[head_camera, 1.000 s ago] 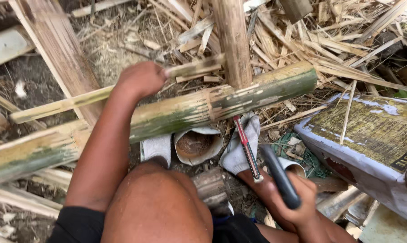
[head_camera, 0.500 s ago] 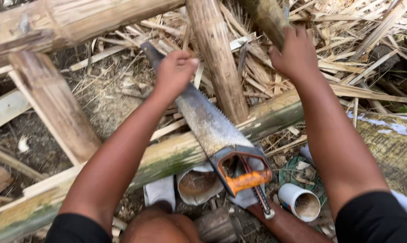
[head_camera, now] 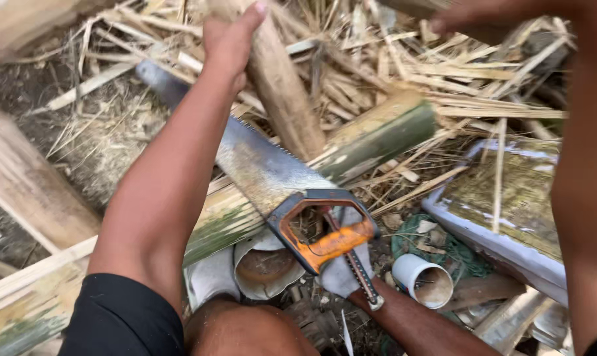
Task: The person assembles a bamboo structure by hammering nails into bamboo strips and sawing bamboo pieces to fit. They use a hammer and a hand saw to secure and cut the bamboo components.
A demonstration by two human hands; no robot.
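My left hand (head_camera: 229,39) is raised at the top of the view beside an upright tan bamboo pole (head_camera: 278,92), thumb pointing up. Its grip is blurred. My right hand (head_camera: 466,12) is at the top edge, its fingers around the end of a dark bamboo piece (head_camera: 410,5) that runs out of view. Below both arms a hand saw lies untouched. Its grey blade (head_camera: 259,165) slants across a long green bamboo pole (head_camera: 377,135), and its orange and grey handle (head_camera: 325,231) is nearest me.
A short cut bamboo section (head_camera: 265,270) and a white tube (head_camera: 423,280) stand on the ground by my knee (head_camera: 245,329). A thin tool (head_camera: 358,267) lies under the saw handle. A white sack (head_camera: 509,198) and green netting (head_camera: 437,247) are right. Split bamboo strips litter the ground.
The machete seen in my right hand a second ago is gone from it. The saw now lies on the green pole, and both hands have risen to the top of the view.
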